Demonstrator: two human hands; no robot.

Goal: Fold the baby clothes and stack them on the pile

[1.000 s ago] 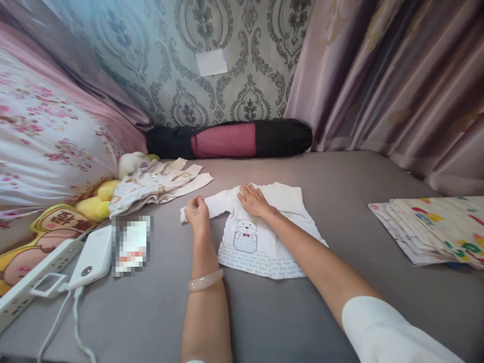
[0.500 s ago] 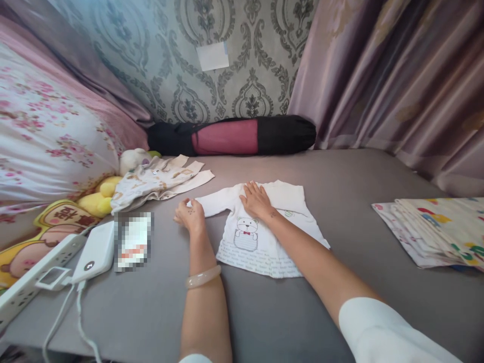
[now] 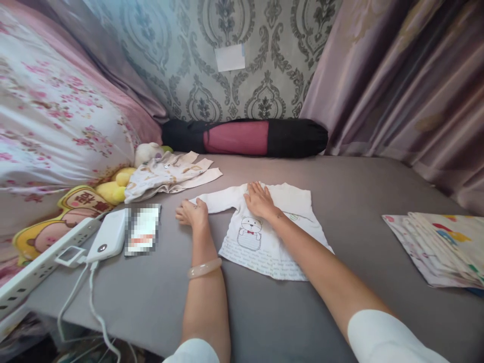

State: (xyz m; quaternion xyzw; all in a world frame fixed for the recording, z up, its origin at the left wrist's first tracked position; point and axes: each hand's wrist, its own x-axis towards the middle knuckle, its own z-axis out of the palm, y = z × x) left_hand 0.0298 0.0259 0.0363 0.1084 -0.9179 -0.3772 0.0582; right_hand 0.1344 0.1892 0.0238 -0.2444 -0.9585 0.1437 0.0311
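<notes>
Broad, flat, grey, cloth-looking surface (image 3: 359, 191), near-left edge visible. Mid-area: small white long-sleeved cloth shirt with bear print (image 3: 264, 254), spread flat. Along far side, lengthwise: long cylindrical black-and-maroon fabric bag (image 3: 236, 138). Left, farther back: crumpled cream patterned cloth garment (image 3: 172, 174), just beside yellow plush toy (image 3: 112, 191). Nearer, left: white rounded rectangular plastic device (image 3: 108, 234), beside long white plastic power strip (image 3: 49, 264); pixelated rectangular item (image 3: 143, 229) to the right. Right: stack of folded white cloths with colourful prints (image 3: 442, 252).

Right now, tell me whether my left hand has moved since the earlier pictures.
Yes: the left hand has moved to the left, closer to the white power bank.
</notes>
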